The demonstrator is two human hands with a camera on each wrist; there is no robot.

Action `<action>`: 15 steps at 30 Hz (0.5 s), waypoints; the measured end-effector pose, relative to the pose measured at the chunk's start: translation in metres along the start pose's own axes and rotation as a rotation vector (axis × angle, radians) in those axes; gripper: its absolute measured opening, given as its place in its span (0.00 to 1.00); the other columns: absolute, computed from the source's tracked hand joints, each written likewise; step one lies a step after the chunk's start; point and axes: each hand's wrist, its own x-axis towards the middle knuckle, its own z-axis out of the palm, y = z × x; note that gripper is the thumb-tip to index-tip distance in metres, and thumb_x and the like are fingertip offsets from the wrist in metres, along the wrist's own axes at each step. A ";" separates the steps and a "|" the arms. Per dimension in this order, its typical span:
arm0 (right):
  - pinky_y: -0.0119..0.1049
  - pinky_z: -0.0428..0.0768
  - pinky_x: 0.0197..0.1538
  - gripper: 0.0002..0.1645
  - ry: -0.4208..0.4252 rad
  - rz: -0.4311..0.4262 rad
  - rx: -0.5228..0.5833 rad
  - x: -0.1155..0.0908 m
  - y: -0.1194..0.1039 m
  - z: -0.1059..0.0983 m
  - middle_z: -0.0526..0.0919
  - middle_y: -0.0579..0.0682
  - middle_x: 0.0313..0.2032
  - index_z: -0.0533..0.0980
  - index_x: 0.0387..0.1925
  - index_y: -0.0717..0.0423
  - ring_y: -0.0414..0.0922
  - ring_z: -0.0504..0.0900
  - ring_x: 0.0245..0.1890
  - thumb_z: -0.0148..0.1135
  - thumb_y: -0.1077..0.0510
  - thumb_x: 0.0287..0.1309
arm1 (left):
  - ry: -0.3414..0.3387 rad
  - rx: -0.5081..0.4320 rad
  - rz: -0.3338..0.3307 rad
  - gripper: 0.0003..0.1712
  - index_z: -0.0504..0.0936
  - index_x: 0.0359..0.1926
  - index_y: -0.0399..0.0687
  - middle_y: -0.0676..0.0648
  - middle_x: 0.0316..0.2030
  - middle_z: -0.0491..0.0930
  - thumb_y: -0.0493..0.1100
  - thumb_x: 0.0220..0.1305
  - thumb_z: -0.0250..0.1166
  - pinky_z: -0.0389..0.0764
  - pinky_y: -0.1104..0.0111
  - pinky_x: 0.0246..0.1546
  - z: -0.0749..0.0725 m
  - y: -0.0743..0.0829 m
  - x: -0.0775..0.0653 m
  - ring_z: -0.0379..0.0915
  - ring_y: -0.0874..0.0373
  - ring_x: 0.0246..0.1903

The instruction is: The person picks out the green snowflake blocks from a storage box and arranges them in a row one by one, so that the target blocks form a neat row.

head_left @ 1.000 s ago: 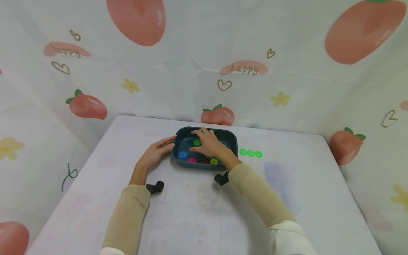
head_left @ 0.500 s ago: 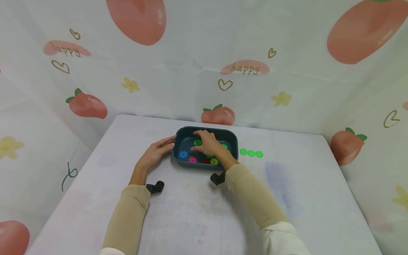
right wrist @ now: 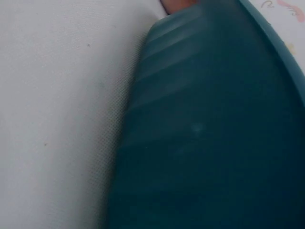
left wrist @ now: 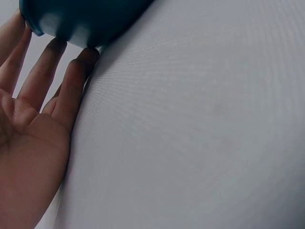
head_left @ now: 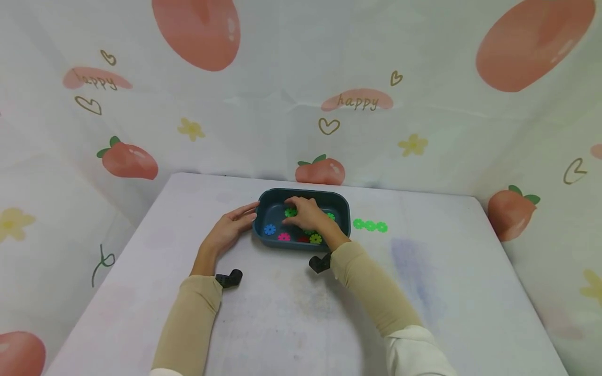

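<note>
A dark teal basin (head_left: 263, 239) stands on the white table, with several flower-shaped plastic pieces inside. My left hand (head_left: 227, 230) rests its extended fingertips against the basin's left end; in the left wrist view those fingers (left wrist: 40, 74) touch the outer wall (left wrist: 90, 21). Reaching over the front rim, my right hand (head_left: 308, 214) is inside the basin, thumb and forefinger spread apart. Between them in this view lies a green flower piece (head_left: 289, 213). A blue piece (head_left: 269, 230) and a pink piece (head_left: 284, 237) lie left of the hand, a yellow-green piece (head_left: 315, 238) below it.
Right of the basin, a row of bright green flower pieces (head_left: 370, 226) lies joined on the table (head_left: 291, 313). A patterned cloth (head_left: 263, 125) hangs behind the table. The right wrist view shows mostly the basin's outer wall (right wrist: 200, 124).
My right hand has shifted slightly toward me inside the basin, its forearm swinging left. Another green piece near the basin's right side now shows more. My left hand stays in place.
</note>
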 end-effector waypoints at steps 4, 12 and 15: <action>0.50 0.62 0.73 0.34 0.008 -0.013 -0.030 0.000 -0.001 0.001 0.81 0.56 0.61 0.72 0.68 0.58 0.51 0.76 0.64 0.71 0.56 0.63 | -0.001 -0.001 0.009 0.34 0.70 0.74 0.56 0.47 0.74 0.69 0.54 0.71 0.66 0.62 0.56 0.77 0.000 0.001 0.000 0.67 0.53 0.73; 0.49 0.67 0.71 0.28 -0.021 -0.025 -0.050 0.001 -0.002 0.004 0.82 0.57 0.54 0.76 0.64 0.57 0.51 0.77 0.57 0.69 0.62 0.63 | 0.008 0.002 0.002 0.33 0.71 0.73 0.57 0.48 0.74 0.70 0.54 0.71 0.66 0.62 0.56 0.78 0.002 0.000 -0.002 0.67 0.53 0.72; 0.48 0.70 0.70 0.26 -0.023 -0.026 -0.046 0.001 -0.001 0.006 0.83 0.56 0.52 0.78 0.62 0.57 0.51 0.78 0.56 0.69 0.63 0.62 | 0.010 0.001 0.001 0.32 0.71 0.73 0.58 0.48 0.73 0.70 0.53 0.71 0.66 0.62 0.55 0.77 0.001 -0.001 -0.002 0.67 0.53 0.72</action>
